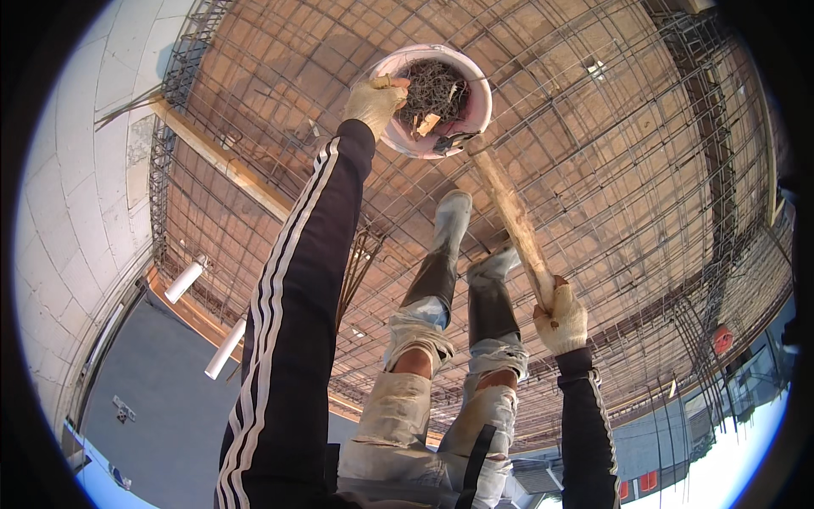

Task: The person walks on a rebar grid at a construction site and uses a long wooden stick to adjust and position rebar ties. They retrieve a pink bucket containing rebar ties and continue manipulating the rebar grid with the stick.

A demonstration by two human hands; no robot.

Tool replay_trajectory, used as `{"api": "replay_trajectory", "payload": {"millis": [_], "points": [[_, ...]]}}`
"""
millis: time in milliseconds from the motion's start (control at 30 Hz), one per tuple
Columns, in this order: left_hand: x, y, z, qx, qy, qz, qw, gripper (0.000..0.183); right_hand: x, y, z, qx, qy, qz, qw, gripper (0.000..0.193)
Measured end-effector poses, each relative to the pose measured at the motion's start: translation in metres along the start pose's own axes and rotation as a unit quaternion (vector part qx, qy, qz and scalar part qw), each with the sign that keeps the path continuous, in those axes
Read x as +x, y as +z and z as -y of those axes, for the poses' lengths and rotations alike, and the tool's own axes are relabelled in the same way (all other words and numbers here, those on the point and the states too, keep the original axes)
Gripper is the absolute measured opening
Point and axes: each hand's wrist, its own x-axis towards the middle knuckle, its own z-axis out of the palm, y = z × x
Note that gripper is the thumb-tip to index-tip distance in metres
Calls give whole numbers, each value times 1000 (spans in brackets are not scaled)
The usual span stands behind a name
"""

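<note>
A pale pinkish-white bucket (480, 81) stands on the rebar mesh in front of me. It holds a tangle of thin dark wire (437, 89) and a light wood scrap (427, 125). My left hand (373, 106), in a cream work glove with bare fingertips, is closed at the bucket's left rim. My right hand (561, 321), gloved the same way, grips the lower end of a rough wooden stick (515, 208). The stick's far end reaches up to the bucket's lower right edge, beside a small dark object (455, 142) that I cannot make out.
A rebar grid (610, 170) covers the brown boards underfoot, and my boots (454, 212) stand on it. A long timber (222, 163) lies at the left. White pipes (185, 280) project near the left edge. Upright bars (699, 360) rise at the right; a pale block wall (80, 170) runs along the left.
</note>
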Motion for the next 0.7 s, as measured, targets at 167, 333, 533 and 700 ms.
{"api": "replay_trajectory", "payload": {"millis": [167,333,533,700], "points": [[17,8,22,121,-50,-11,991,39,0,7,-1,31,-21,-21,999,52],[14,11,20,304,111,-21,946,50,-2,4,5,22,-5,2,1000,52],[-24,10,-14,380,107,-47,917,59,-5,-4,9,17,-10,-4,1000,52],[-32,21,-14,132,-46,147,979,39,-4,-5,5,12,-37,-29,999,52]]}}
